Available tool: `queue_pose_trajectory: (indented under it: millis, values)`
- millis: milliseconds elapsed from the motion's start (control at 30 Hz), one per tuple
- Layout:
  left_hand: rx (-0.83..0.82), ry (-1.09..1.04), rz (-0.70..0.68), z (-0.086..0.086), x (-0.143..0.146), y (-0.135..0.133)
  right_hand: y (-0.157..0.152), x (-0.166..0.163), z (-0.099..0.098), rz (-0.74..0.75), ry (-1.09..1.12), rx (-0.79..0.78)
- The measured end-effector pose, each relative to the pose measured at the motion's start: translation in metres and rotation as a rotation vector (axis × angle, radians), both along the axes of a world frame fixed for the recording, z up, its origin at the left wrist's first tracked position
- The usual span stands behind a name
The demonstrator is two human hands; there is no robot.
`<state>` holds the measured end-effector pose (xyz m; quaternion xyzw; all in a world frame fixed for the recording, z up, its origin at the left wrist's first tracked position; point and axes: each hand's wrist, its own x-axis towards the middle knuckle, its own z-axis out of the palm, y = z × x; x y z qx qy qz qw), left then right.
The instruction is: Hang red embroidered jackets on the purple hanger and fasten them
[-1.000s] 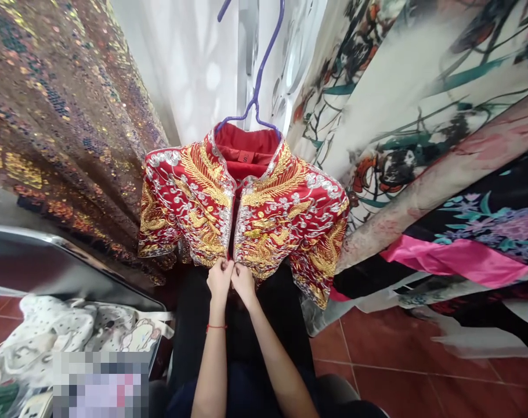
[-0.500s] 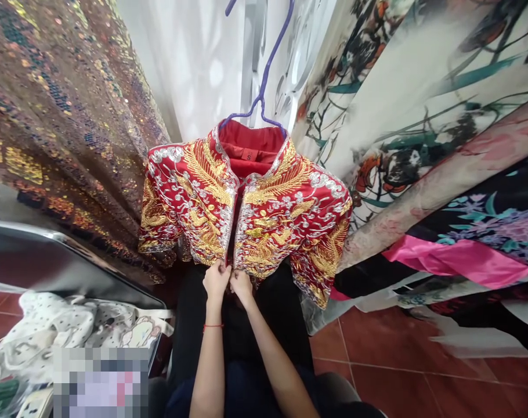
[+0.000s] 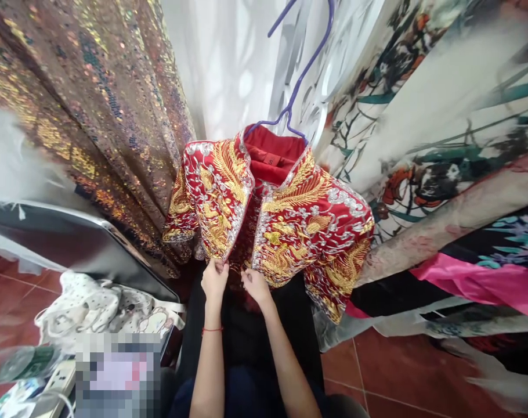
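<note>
Glossy red jacket [image 3: 285, 226], ridged with gold embroidery [image 3: 292, 197], hangs at your twelve o'clock on a curved purple hanger [image 3: 289, 110]. Your left hand [image 3: 214, 281], closed, pinches its lower front corner; your right hand [image 3: 255, 285], fingers curled, meets the opposite edge, hold unclear.

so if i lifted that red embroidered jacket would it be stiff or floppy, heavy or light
The red embroidered jacket would probably be fairly stiff, since its collar stands upright. It may feel heavy for its size, given the dense gold and silver embroidery. The front edges could swing loosely, as they stand parted.
</note>
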<state>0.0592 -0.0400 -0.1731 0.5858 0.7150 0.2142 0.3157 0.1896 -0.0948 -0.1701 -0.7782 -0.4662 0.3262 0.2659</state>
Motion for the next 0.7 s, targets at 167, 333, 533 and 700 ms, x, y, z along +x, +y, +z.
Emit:
queue_pose_trajectory:
  millis: [167,333,533,700]
  values:
    - [0.210,-0.006,0.055,0.039,0.007,0.002,-0.010,0.020,0.112,-0.020,-0.161,0.790]
    - [0.620,-0.095,0.062,0.101,0.025,0.017,0.001,0.059,0.218,-0.361,-0.702,1.167]
    - [0.877,0.019,0.106,0.165,0.041,0.061,0.055,0.089,0.223,-0.409,-0.901,1.004]
    - [0.689,0.203,-0.018,0.166,0.027,0.086,0.068,0.105,0.209,-0.356,-0.912,1.048]
